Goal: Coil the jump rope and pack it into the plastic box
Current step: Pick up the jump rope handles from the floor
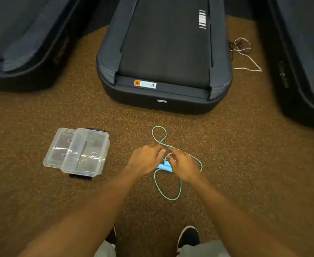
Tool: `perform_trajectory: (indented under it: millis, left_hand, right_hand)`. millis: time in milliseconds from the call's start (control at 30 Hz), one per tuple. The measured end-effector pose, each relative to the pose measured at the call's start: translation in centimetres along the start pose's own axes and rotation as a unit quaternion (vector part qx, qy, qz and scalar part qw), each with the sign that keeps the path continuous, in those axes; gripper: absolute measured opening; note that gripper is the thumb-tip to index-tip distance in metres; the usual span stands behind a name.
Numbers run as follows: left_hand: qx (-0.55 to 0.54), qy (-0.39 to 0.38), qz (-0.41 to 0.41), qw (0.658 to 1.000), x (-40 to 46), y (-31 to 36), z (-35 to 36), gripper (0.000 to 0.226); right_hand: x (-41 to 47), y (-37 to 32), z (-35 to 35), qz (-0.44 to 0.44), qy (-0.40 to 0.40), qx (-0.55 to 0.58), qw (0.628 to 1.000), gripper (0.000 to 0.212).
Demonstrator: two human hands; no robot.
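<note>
Reaching down to the floor (pixel 41 112), both hands meet over the middle of the jump rope (pixel 180 184), where its two blue handles (pixel 164 166) lie side by side. The left hand (pixel 145 161) covers the near end of the handles with curled fingers, and it seems to hold them, though the contact itself is hidden. The right hand (pixel 183 165) has its fingers bent over the cord just beside the handles, apparently pinching it; I cannot tell this for certain. Holding the handles together in this way probably gives a firm core, so the cord can be wound around them.

The green cord is not coiled yet. One loop lies beyond the hands, one nearer to the person, and a third curves out on the right. The plastic box (pixel 86 154) stands well apart on the left, open, with its clear lid (pixel 59 145) partly under or against it; the exact relation is not clear.

A treadmill (pixel 163 52) stands beyond the rope, with others at both sides. A white cable (pixel 245 52) lies far right. A shoe (pixel 188 236) is near the bottom. Nothing lies between the rope and the box, but the loose loops may tangle.
</note>
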State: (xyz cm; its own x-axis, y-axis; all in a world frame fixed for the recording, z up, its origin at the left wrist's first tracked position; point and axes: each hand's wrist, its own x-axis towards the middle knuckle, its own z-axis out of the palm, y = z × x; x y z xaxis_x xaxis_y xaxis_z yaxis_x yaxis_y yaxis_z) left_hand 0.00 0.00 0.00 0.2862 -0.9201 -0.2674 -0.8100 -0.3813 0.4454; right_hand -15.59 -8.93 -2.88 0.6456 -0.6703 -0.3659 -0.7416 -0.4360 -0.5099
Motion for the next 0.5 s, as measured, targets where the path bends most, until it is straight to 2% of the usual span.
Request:
perform_trajectory:
  millis: [100,133,267,500]
  left_hand:
    - [-0.001,-0.001,0.013,1.000,2.0,-1.5,4.3,0.046]
    - [0.005,-0.023,0.002,1.000,2.4,-2.0,5.6,0.047]
    - [0.011,-0.040,0.019,0.999,4.9,-4.5,11.4,0.040]
    - [0.041,-0.083,0.040,0.995,8.4,-8.1,18.3,0.033]
  right_hand:
    - [1.7,2.6,3.1,0.017,-0.008,-0.009,1.000,0.041]
    - [2.1,3.2,4.0,0.041,-0.022,-0.019,0.999,0.041]
    - [4.1,6.7,7.9,0.064,-0.053,-0.044,0.996,0.040]
    - [6.8,12.5,12.6,0.104,-0.057,-0.066,0.991,0.045]
